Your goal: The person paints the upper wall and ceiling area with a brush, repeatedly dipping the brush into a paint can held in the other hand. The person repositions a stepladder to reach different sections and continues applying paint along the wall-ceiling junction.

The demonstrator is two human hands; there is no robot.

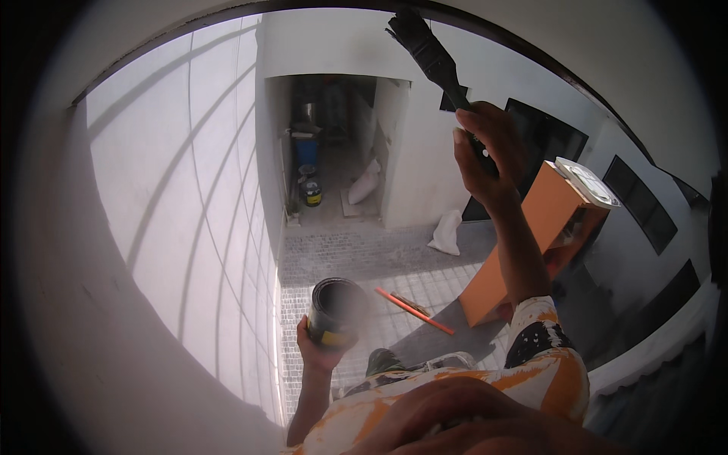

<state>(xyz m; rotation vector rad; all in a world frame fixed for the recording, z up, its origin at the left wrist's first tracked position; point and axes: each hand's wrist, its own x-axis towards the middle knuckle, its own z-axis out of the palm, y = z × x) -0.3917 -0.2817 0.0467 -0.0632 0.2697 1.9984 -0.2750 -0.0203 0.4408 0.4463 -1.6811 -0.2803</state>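
My right hand (485, 163) is raised, its fingers wrapped round the handle of a black paintbrush (432, 57). The bristles point up and left, at a dark curved strip (493, 24) along the top of the view; whether they touch it I cannot tell. Lower down, my left hand (320, 355) grips a round, dark-coated paint can (318, 311) with a yellow patch on its side. The can is open at the top, and its inside looks dark. How much paint it holds I cannot make out.
A white wall (167, 174) rises at the left. Far below, an orange-red bar (413, 309) lies on grey paving (326, 254). An orange cabinet (508, 246) stands at the right, near a white sack (446, 231). In the recess are a blue bucket (306, 150) and another sack (365, 182).
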